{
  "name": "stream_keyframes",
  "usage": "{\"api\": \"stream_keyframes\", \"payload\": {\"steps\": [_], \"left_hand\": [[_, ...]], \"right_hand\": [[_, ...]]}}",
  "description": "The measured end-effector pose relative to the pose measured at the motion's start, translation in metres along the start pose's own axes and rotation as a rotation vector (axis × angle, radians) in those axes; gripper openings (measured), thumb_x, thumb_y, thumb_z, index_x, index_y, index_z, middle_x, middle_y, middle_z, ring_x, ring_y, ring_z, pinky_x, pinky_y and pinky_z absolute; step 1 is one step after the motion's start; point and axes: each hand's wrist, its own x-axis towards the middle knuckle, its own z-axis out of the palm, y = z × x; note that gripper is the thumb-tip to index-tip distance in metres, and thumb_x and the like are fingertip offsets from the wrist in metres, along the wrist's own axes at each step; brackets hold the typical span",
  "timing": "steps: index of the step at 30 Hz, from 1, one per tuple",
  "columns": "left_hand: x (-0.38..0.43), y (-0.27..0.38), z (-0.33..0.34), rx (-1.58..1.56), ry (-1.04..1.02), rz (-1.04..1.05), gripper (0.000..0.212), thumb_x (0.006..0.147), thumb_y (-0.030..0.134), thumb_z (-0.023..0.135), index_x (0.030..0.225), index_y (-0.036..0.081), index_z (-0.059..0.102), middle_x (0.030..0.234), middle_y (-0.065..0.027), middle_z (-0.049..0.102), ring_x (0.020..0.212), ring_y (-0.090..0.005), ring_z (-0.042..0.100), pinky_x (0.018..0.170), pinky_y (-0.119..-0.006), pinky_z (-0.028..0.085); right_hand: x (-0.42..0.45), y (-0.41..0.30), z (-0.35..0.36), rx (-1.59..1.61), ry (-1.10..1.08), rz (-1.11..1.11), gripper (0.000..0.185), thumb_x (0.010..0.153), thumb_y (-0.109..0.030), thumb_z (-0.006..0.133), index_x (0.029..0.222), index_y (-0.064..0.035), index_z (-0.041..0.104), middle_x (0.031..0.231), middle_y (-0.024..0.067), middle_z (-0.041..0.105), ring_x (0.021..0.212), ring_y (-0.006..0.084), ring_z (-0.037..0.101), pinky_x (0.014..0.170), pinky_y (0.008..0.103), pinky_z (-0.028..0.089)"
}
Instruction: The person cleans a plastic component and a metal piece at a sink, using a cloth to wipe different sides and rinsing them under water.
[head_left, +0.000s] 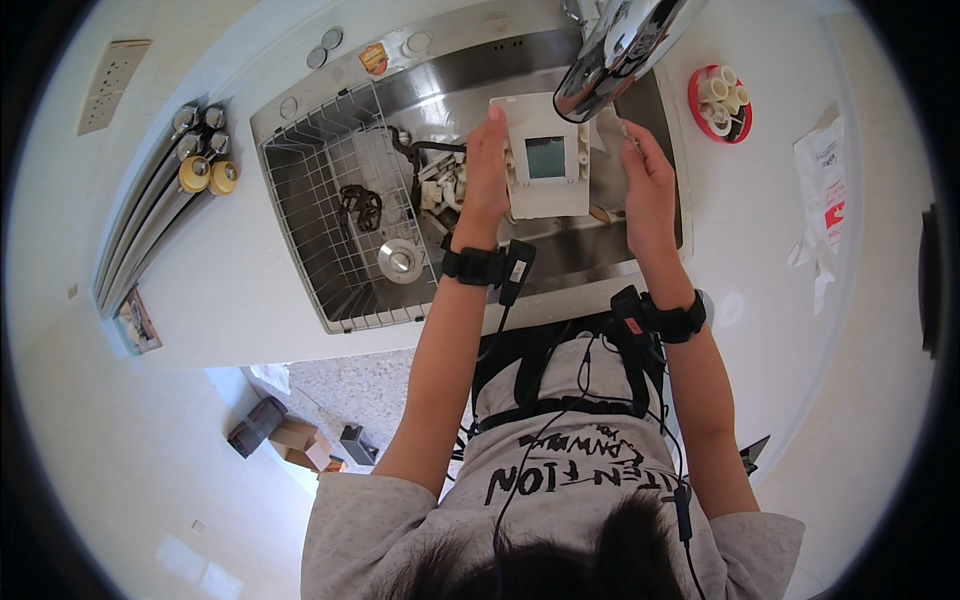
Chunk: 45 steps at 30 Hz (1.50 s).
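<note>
Over a stainless steel sink (517, 289), my left hand (487, 169) grips a white plastic panel (551, 199) by its left side. The panel stands face towards me and has a dark grey-green window (545, 157) in its middle. My right hand (649, 191) pinches the edge of a thin greyish piece, perhaps a cloth (611, 161), just right of the panel. Its far part passes below the chrome faucet (611, 67). Beside my left wrist, several white plastic parts (446, 187) lie in the sink, partly hidden by my hand.
A wire basket (330, 225) fills the sink's left side, with a dark coiled item (361, 208) and a drain strainer (400, 260). Metal tubes (142, 217) lie on the left counter. At right are a red dish of plastic fittings (694, 101) and a torn plastic wrapper (821, 187).
</note>
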Motion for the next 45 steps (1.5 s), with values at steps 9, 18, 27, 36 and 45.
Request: {"api": "stream_keyframes", "payload": {"steps": [9,18,27,36,45], "left_hand": [[0.009,-0.003,0.001,0.064,0.137,0.173,0.038,0.091,0.036,0.040,0.095,0.002,0.055,0.090,-0.0008,0.057,0.080,-0.0072,0.052,0.072,-0.022,0.043],[0.010,-0.011,0.004,-0.113,0.130,0.089,0.043,0.091,0.038,0.036,0.112,0.001,0.044,0.108,-0.0070,0.052,0.097,-0.0159,0.051,0.085,-0.029,0.041],[0.006,-0.021,0.016,-0.162,0.062,0.016,0.045,0.093,0.037,0.030,0.118,0.001,0.040,0.114,-0.0095,0.050,0.104,-0.0196,0.049,0.091,-0.034,0.038],[0.003,-0.026,0.006,0.113,0.101,-0.133,0.034,0.091,0.032,0.041,0.112,0.006,0.047,0.103,-0.0046,0.055,0.090,-0.0146,0.053,0.081,-0.030,0.042],[0.012,-0.020,0.003,0.026,0.183,-0.080,0.021,0.088,0.018,0.046,0.105,0.005,0.049,0.098,-0.0055,0.056,0.085,-0.0167,0.056,0.074,-0.034,0.048]], "right_hand": [[-0.008,0.035,-0.010,-0.075,-0.100,0.162,0.029,0.086,-0.018,0.049,0.106,0.0018,0.052,0.073,-0.0014,0.048,0.066,0.0053,0.040,0.061,0.0186,0.035],[-0.022,0.025,-0.006,-0.017,-0.321,0.319,0.030,0.085,-0.025,0.053,0.098,0.0018,0.056,0.073,-0.0018,0.052,0.068,0.0047,0.041,0.062,0.0190,0.035],[-0.024,0.034,-0.011,0.039,-0.222,0.375,0.025,0.084,-0.022,0.054,0.092,0.0015,0.058,0.069,-0.0054,0.048,0.062,0.0018,0.036,0.055,0.0190,0.029],[-0.019,0.034,-0.018,0.078,-0.097,0.303,0.021,0.085,-0.017,0.052,0.090,0.0036,0.056,0.071,-0.0037,0.050,0.066,0.0027,0.039,0.060,0.0188,0.034],[0.001,0.038,-0.008,-0.035,-0.101,0.166,0.023,0.085,-0.019,0.052,0.082,0.0036,0.054,0.064,-0.0033,0.046,0.060,0.0033,0.035,0.052,0.0203,0.030]]}}
